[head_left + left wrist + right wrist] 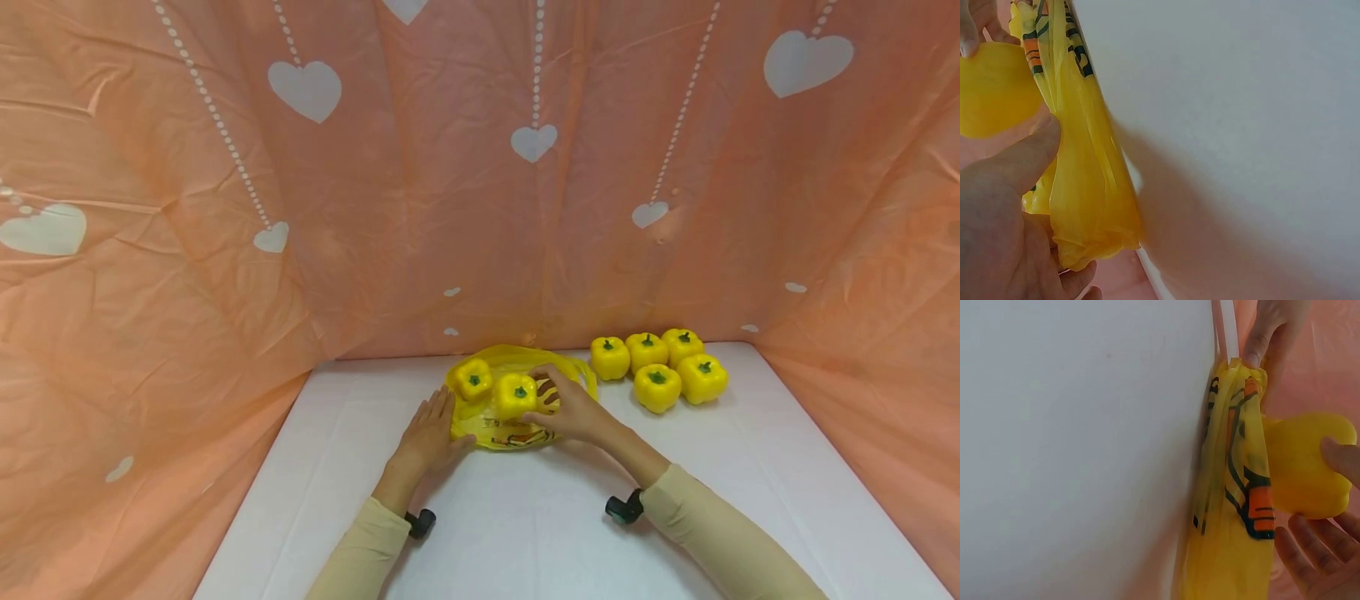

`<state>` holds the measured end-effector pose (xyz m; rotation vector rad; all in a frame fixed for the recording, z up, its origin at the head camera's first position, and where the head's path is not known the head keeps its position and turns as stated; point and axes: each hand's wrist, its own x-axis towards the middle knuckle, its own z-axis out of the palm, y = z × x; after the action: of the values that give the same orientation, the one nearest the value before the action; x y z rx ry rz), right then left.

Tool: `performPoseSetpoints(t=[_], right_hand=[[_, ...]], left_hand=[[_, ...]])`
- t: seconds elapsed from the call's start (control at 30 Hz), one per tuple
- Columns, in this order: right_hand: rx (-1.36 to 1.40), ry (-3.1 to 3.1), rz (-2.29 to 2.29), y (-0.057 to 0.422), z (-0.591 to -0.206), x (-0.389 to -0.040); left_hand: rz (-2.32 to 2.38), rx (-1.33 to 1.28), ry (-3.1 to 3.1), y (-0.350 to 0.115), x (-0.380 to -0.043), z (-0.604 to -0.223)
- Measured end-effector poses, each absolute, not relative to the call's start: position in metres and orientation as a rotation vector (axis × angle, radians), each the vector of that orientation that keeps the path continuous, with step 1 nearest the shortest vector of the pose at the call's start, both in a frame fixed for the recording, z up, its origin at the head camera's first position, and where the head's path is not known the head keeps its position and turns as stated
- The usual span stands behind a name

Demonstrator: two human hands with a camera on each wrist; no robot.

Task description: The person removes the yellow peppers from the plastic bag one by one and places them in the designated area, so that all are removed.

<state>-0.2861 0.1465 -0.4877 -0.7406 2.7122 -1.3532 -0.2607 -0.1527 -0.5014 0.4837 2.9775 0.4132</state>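
Note:
A yellow plastic bag (517,433) with dark and orange print lies on the white table. My left hand (429,433) rests at the bag's left edge with its fingers fairly straight. In the left wrist view its thumb (1038,147) lies against the crumpled plastic. Over the bag, my right hand (567,406) holds a yellow bell pepper (516,395) with a green stem between thumb and fingers. The right wrist view shows this pepper (1310,464) beside the printed side of the bag. Another yellow bell pepper (473,379) sits at the bag's upper left, close to the left fingertips.
Several yellow bell peppers (657,388) stand in a cluster to the right of the bag, near the table's back edge. An orange-pink curtain (420,208) with white hearts hangs behind and at both sides of the white table (510,533).

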Motion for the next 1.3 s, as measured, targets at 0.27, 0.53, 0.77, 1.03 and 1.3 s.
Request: performPoseSetpoints(t=[0.27, 0.53, 0.77, 1.03, 1.3], right_hand=[[-0.709, 2.728, -1.435, 0.155, -0.487, -0.283], [-0.630, 2.732, -1.509, 0.162, -0.485, -0.279], [-0.627, 2.773, -1.586, 0.166, -0.486, -0.274], [-0.424, 2.853, -1.614, 0.170, -0.486, -0.268], [-0.288, 2.920, -1.628, 0.176, -0.489, -0.267]], left_hand=[[0.412, 0.475, 2.969, -0.153, -0.261, -0.501], [0.416, 0.474, 2.963, -0.153, -0.261, -0.500], [0.405, 0.465, 2.961, -0.153, -0.262, -0.501], [0.410, 0.462, 2.967, -0.153, -0.263, -0.503], [0.427, 0.465, 2.964, -0.152, -0.265, -0.504]])
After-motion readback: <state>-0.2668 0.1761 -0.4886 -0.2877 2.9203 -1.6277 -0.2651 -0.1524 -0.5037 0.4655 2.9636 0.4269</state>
